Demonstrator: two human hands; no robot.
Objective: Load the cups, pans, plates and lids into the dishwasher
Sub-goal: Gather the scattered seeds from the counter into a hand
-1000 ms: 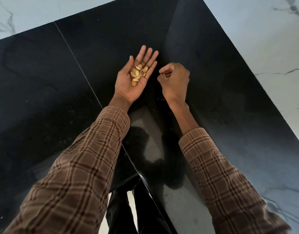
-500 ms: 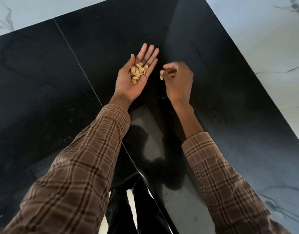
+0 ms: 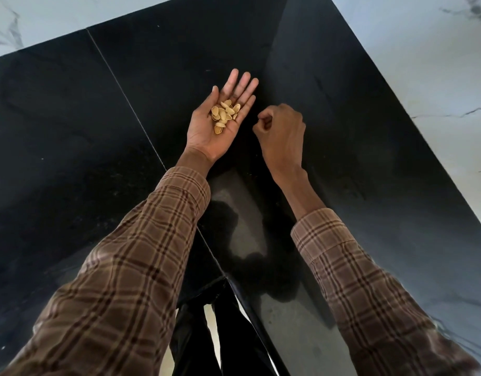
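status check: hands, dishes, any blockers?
Left hand flat, palm up, carrying pistachio shells. Right hand curled over black counter; contents can't be seen. No dishes or dishwasher in view.

Pale nut shells (image 3: 225, 114) above glossy black countertop (image 3: 71, 131), white marble floor (image 3: 424, 63) beyond.

Open black countertop (image 3: 71, 131) around both hands.

Tan shells (image 3: 225, 114), brown plaid sleeves (image 3: 141, 256), glossy black countertop (image 3: 57, 118), white veined marble floor (image 3: 424, 50).
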